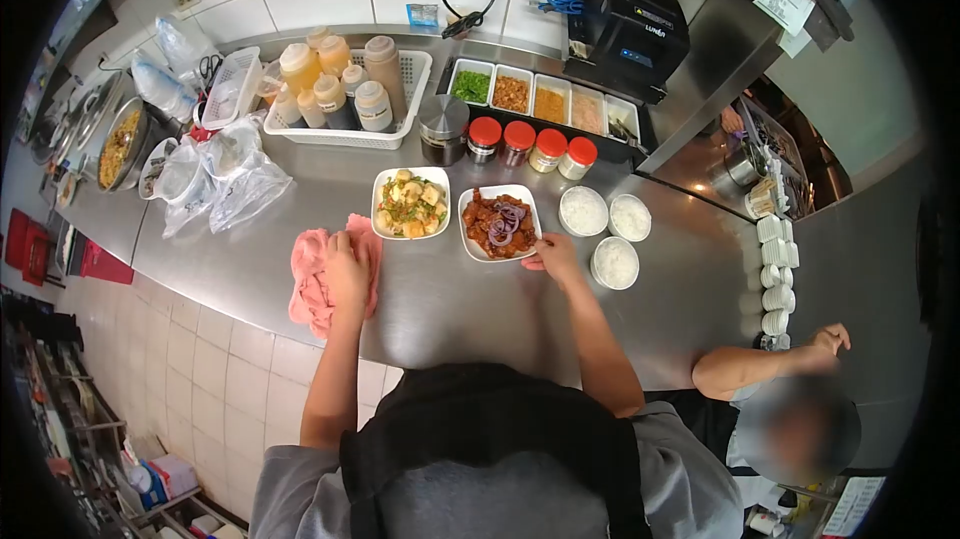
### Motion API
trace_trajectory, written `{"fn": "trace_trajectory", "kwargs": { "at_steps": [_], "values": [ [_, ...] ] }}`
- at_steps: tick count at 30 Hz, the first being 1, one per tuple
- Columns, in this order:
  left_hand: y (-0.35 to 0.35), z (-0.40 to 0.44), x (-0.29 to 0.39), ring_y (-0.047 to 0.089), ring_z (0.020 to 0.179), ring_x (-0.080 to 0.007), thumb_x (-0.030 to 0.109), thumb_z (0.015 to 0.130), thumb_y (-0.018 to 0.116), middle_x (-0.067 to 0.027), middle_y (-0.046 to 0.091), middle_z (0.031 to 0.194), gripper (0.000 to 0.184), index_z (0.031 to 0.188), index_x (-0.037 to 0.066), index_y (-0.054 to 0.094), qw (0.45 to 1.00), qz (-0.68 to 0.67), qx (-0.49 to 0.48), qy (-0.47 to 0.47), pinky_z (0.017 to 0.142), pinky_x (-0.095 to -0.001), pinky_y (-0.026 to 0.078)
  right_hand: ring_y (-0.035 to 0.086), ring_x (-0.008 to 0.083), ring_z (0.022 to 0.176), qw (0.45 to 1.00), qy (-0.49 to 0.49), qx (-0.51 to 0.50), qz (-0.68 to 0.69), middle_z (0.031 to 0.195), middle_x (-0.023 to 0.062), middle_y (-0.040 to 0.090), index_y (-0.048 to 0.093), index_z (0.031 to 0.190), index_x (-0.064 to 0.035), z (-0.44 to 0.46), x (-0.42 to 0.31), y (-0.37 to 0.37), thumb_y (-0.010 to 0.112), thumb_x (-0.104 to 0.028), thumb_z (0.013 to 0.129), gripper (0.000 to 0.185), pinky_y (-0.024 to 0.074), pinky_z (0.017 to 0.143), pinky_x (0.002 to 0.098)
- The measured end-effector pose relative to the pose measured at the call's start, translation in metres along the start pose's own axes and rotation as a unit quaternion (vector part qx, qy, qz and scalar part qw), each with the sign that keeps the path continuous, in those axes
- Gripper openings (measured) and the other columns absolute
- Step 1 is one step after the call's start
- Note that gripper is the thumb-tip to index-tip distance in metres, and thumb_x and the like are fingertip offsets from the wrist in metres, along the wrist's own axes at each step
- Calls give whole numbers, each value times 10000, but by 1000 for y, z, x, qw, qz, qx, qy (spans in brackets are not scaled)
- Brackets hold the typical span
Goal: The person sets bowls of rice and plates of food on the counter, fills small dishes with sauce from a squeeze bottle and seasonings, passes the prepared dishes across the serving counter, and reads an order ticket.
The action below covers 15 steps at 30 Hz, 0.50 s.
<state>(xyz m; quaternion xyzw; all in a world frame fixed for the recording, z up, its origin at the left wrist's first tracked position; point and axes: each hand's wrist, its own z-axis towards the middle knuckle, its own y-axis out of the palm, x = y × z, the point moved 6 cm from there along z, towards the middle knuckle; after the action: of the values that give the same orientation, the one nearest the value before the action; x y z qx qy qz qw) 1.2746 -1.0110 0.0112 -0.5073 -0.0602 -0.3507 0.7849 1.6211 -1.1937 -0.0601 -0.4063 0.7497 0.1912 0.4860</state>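
Observation:
My left hand (347, 274) is closed on a crumpled pink cloth (308, 284) near the counter's front edge. My right hand (557, 258) grips the lower right corner of a square white plate (487, 255), with a bit of pink cloth (534, 262) showing under the fingers. Glazed brown pieces of food (484, 218) topped with purple onion rings (508, 226) fill that plate. Left of it, between my hands, stands another square white dish (378, 228) of yellowish cubes with green bits (410, 204).
Three bowls of rice (614, 262) stand right of my right hand. Behind are red-lidded jars (517, 139), a topping tray (512, 89), a basket of squeeze bottles (400, 139) and a black printer (630, 29). Plastic bags (235, 174) lie left. A co-worker's arm (760, 367) reaches in at right.

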Motion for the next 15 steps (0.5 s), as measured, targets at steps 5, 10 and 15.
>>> {"fn": "trace_trajectory", "kwargs": {
  "at_steps": [5, 10, 15],
  "values": [
    [21, -39, -18, 611, 873, -373, 168, 826, 686, -173, 658, 979, 211, 958, 4, 665, 990, -5, -139, -27, 784, -471, 482, 726, 252, 694, 999, -4, -22, -30, 907, 203, 697, 570, 1174, 146, -7, -3, 1, 495, -57, 945, 314, 620, 591, 306],
    [30, -33, 13, 647, 664, -319, 187, 815, 721, -171, 676, 760, 220, 788, -28, 680, 962, -159, -180, -130, 631, -414, 502, 725, 242, 702, 999, 14, -28, -45, 906, 195, 699, 579, 1164, 130, 2, 3, 0, 490, -56, 946, 300, 614, 588, 302],
    [59, -29, 27, 636, 576, -238, 201, 834, 738, -148, 677, 683, 232, 763, -16, 703, 942, -251, -93, -202, 579, -350, 496, 724, 233, 718, 997, 13, -46, -53, 912, 184, 700, 583, 1163, 118, 1, 1, -3, 496, -73, 949, 299, 605, 597, 292]
  ]
}}
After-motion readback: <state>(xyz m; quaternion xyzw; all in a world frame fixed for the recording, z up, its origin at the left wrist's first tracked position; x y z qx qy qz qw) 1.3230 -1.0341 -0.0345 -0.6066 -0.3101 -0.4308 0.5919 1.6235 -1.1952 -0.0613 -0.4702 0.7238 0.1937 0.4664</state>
